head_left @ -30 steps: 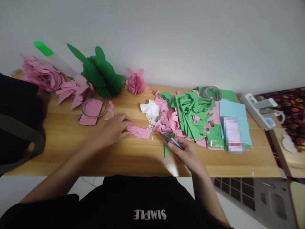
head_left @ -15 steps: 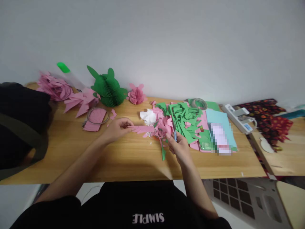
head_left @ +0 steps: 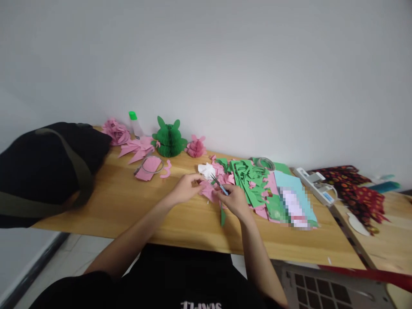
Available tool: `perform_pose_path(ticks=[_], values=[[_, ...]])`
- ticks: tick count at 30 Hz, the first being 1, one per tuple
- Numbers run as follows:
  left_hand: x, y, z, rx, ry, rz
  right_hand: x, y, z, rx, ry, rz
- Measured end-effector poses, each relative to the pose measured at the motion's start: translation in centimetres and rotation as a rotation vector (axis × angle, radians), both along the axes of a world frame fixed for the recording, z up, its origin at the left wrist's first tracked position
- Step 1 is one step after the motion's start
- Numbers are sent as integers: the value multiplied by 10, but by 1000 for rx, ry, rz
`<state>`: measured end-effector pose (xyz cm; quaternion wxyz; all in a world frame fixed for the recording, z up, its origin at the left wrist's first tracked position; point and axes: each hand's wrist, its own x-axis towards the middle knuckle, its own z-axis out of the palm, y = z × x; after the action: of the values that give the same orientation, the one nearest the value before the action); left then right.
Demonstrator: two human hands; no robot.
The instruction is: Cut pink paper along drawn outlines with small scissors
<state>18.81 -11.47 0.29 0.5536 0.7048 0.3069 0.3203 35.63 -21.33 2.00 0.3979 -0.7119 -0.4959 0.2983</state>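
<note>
My left hand (head_left: 187, 187) pinches a piece of pink paper (head_left: 208, 190) over the middle of the table. Close on its right, my right hand (head_left: 234, 199) is closed round the blue handle of small scissors (head_left: 219, 183), whose blades point up and left above the paper. A crumpled white tissue (head_left: 206, 171) lies just beyond the fingers. Green paper scraps (head_left: 249, 178) mixed with pink ones are heaped to the right of my hands. A narrow green strip (head_left: 222, 216) lies below my right hand.
A green paper figure (head_left: 169, 139) and a small pink one (head_left: 196, 147) stand by the wall. Left are a metal ring (head_left: 162, 164), a glue bottle (head_left: 135, 125) and a black bag (head_left: 41, 171). Right are a tape roll (head_left: 265, 163), blue paper (head_left: 301, 193) and a power strip (head_left: 313, 186).
The view has shifted. My left hand has come closer to my right hand with the pink paper, and the scissors' blades now point up and left.
</note>
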Motion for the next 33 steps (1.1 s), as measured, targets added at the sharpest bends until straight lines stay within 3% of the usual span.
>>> perform_pose_path(ticks=[5,8,16,20,25,33], values=[[-1,4,-4,-156,-53,-18,2,0,1,35,134,-14],[-4,7,1,-221,-64,-37,3,3,10,68,192,-28],[5,26,47,-230,-34,-116,22,25,49,62,255,45],[15,41,67,-198,-35,-104,32,38,63,161,292,40],[22,50,73,-197,-84,-27,34,55,68,334,401,-157],[35,48,84,-251,-99,-81,27,73,82,298,362,-84]])
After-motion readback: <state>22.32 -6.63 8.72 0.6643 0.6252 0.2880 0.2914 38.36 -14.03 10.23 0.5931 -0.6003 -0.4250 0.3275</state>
